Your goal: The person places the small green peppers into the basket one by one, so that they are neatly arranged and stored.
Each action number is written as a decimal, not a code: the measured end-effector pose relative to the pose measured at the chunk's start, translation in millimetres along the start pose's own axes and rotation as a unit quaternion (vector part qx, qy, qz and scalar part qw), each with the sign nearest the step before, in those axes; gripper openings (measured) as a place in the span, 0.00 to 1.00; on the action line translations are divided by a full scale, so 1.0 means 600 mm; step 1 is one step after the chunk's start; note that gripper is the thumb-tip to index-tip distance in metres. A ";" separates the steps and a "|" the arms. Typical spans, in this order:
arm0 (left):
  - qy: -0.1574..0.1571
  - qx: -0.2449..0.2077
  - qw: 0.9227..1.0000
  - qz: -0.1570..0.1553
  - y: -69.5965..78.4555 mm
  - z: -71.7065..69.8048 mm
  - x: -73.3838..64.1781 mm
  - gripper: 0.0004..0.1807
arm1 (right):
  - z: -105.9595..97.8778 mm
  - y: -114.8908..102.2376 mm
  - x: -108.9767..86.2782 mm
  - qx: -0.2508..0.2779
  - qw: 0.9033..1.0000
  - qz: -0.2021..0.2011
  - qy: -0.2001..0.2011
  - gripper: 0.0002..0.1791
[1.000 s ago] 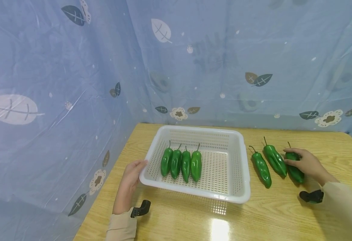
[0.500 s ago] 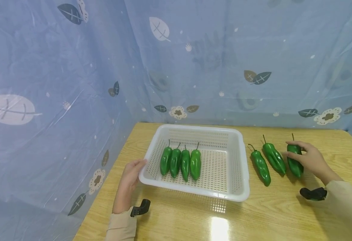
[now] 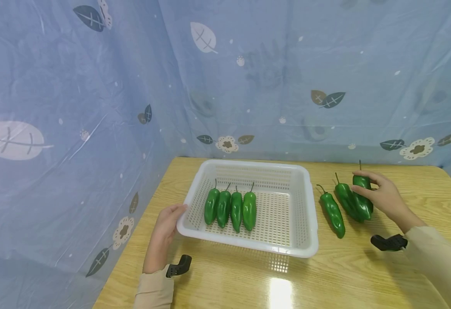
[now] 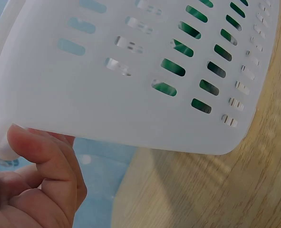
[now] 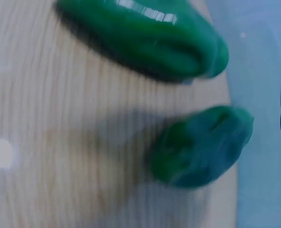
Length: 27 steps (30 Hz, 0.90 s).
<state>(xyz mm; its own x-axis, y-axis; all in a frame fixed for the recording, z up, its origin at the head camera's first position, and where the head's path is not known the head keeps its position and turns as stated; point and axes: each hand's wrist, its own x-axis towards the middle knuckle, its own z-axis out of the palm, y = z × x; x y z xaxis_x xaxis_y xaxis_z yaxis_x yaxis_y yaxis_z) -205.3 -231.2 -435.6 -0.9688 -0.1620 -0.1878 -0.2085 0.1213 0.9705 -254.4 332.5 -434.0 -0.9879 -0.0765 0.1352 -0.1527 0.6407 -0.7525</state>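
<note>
Clearly, the right hand [image 3: 381, 198] pinches a green pepper [image 3: 365, 205], to the right of the white basket [image 3: 248, 244], whose rim the left hand [image 3: 166, 223] grips. Being low, it could knock the neighbour pepper [image 3: 345, 198]; whether they touch is unclear. Only the left wrist view shows well the slotted outer wall [image 4: 88, 99].

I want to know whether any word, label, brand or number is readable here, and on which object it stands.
No readable text on the white basket or green peppers.
The blue sheet shows printed leaves and flowers, no letters.
Any marking on the black wrist devices is too small to read.
</note>
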 end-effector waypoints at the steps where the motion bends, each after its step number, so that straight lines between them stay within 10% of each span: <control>1: 0.000 0.000 1.000 0.000 0.000 0.000 0.000 0.21 | 0.001 -0.005 0.001 0.002 1.000 -0.004 0.000 0.33; 27: -0.010 0.009 1.000 -0.008 0.005 -0.002 0.000 0.22 | 0.035 -0.140 0.030 0.037 0.999 -0.015 -0.013 0.33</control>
<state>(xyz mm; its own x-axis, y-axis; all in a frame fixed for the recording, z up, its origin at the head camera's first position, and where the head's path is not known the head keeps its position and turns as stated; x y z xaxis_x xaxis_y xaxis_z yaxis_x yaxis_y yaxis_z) -205.8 -232.3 -432.4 -0.9679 -0.1446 -0.2058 -0.2254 0.1360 0.9647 -259.7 261.6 -382.0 -0.9831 -0.1144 0.1427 -0.1827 0.5795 -0.7942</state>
